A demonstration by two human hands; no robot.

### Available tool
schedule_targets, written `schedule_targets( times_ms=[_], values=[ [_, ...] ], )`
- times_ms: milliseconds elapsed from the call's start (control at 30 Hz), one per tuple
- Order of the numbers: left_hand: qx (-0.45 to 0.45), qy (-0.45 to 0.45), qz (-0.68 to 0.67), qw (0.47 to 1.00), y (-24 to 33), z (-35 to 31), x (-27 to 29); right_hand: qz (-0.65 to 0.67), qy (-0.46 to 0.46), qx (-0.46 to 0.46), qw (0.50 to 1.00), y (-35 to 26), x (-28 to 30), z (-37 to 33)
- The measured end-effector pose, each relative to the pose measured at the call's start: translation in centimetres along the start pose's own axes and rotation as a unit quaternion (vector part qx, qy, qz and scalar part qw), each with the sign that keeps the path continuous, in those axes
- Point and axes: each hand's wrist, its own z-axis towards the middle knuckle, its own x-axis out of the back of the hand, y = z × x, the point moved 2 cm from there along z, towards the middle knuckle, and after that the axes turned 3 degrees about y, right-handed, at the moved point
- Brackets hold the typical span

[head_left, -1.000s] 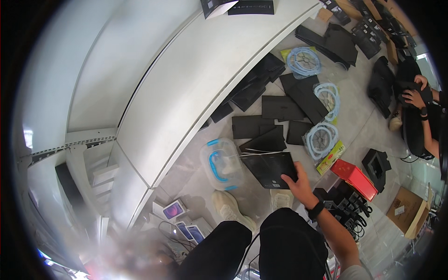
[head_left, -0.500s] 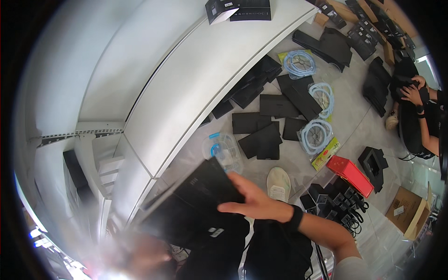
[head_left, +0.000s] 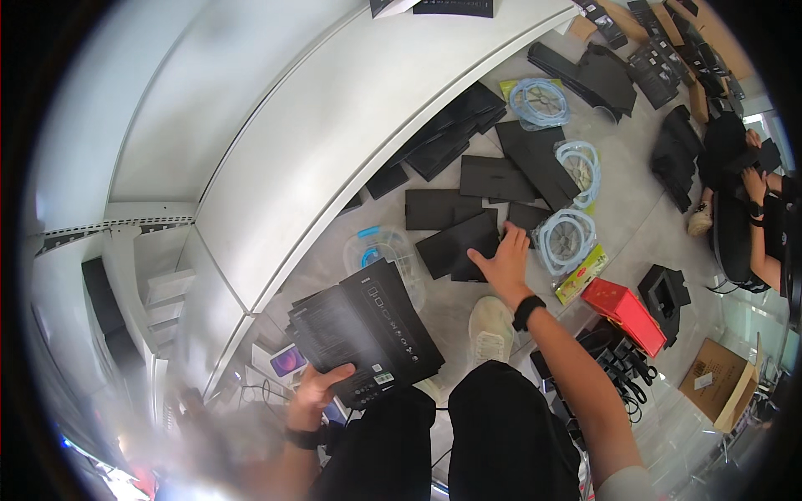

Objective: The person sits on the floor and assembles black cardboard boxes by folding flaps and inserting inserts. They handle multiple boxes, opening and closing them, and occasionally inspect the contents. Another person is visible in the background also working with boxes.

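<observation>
Slanting lengthwise away rightward, a black panel (head_left: 458, 247) lies under the spread right hand (head_left: 506, 264) — left hand (head_left: 319, 387) gripping a black stack (head_left: 368, 326).

1. Carton stack (head_left: 372, 326): in left hand (head_left: 313, 392), before storage tub (head_left: 393, 244).
2. Flat cartons (head_left: 461, 246): on floor (head_left: 620, 242) near right hand (head_left: 506, 265), left of nearest slicer (head_left: 566, 240).
3. Basket (head_left: 620, 311): between nearest slicer and cardboard box (head_left: 712, 377).

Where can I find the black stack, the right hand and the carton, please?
Black stack (head_left: 368, 332): head view, middle of its top face.
Right hand (head_left: 506, 265): head view, back of the hand.
Carton (head_left: 725, 380): head view, its labelled brown panel.
</observation>
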Motion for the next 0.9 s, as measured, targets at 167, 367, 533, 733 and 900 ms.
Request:
schedule_targets(
  times_ms=[167, 367, 533, 733, 900],
  values=[
    [-0.011, 0.005, 0.001, 1.000, -2.2, 0.7, 1.1, 0.016, -0.063, -0.081, 0.995, 2.4, -3.8, 0.3],
    [-0.008, 0.005, -0.014, 1.000, -2.7, 1.0, 1.7, 0.202, -0.050, -0.121, 0.971, 4.5, -3.9, -1.2],
    [-0.022, 0.005, 0.007, 1.000, -2.9, 1.9, 1.1, 0.412, -0.113, -0.177, 0.887, 2.1, 3.5, -1.2],
    [-0.018, -0.004, 0.009, 1.000, -3.8, 2.7, 1.1, 0.381, -0.106, 0.020, 0.918, -2.3, 10.5, -1.6],
    [-0.017, -0.008, 0.004, 1.000, -3.2, 2.7, 0.1, 0.299, -0.062, 0.149, 0.941, -5.0, 12.6, -1.5]
  ],
)
